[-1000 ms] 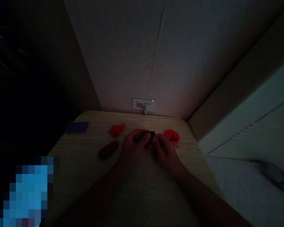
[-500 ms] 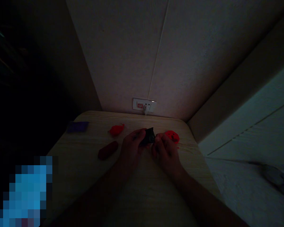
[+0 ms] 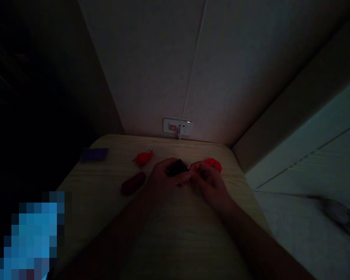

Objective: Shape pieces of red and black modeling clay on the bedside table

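Dim wall (image 3: 151,70), wooden tabletop (image 3: 181,229) — left hand (image 3: 160,181) holds packet (image 3: 176,168).

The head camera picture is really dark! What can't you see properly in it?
In the head view:
Black thing: partly covered by the left hand, too dark to name.
Red round thing: partly hidden behind the right hand.
Blue patch: blocky, cut off by the bottom edge.
Grey thing: blurry, cut off by the right edge.
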